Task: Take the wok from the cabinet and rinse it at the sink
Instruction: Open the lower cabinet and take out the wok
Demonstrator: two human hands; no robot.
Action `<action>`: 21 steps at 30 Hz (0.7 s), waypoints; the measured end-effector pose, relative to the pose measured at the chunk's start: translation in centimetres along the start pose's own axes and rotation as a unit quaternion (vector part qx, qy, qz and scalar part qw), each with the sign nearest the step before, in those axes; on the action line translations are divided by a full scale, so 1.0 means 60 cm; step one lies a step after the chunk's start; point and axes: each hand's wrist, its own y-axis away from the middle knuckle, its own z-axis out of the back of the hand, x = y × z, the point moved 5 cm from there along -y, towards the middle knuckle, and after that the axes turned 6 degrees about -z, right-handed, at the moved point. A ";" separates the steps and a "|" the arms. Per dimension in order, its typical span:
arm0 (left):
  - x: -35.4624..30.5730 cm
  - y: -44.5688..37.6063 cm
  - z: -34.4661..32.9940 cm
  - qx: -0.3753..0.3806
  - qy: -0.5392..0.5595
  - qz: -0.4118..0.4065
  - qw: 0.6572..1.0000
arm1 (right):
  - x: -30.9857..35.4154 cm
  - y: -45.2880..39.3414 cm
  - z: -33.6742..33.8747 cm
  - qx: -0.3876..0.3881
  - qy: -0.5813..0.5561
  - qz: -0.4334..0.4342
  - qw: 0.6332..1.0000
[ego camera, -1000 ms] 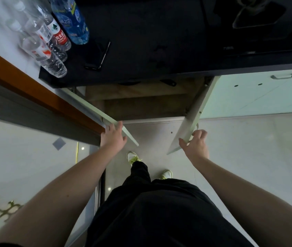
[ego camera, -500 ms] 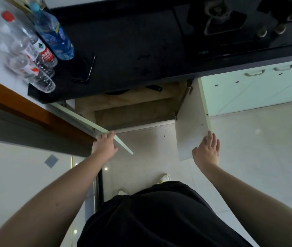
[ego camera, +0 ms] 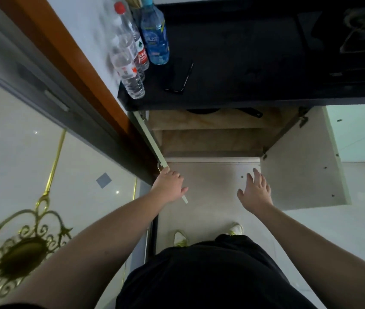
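Observation:
The cabinet [ego camera: 212,139] under the black countertop [ego camera: 243,63] stands open, showing wooden shelves. A dark rounded rim, likely the wok [ego camera: 201,111], and a dark handle [ego camera: 252,112] peek out on the upper shelf; the countertop edge hides most of it. My left hand [ego camera: 169,186] grips the outer edge of the left cabinet door [ego camera: 149,139], seen edge-on. My right hand [ego camera: 256,192] hovers with fingers spread in front of the opening, touching nothing. The right cabinet door [ego camera: 304,170] is swung wide to the right. No sink is in view.
Three plastic water bottles [ego camera: 132,54] and a dark flat object [ego camera: 180,79] sit at the countertop's left end. A stove burner [ego camera: 359,25] is at the far right. A glass sliding door with gold ornament [ego camera: 21,219] runs along my left. Pale green cabinet fronts [ego camera: 359,130] continue rightward.
The right door has swung fully open and my right hand has let go of it, moving left into the gap. My left hand has pushed the left door further outward.

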 end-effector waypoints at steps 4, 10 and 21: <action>0.023 0.049 -0.030 -0.004 0.007 0.014 1.000 | 0.097 0.013 -0.009 -0.007 0.025 0.063 0.998; 0.068 0.112 -0.062 0.012 0.059 0.050 0.997 | 0.173 0.028 -0.022 -0.013 0.046 0.104 0.993; 0.126 0.179 -0.104 0.061 0.055 0.077 0.994 | 0.242 0.058 -0.045 0.000 0.092 0.181 0.979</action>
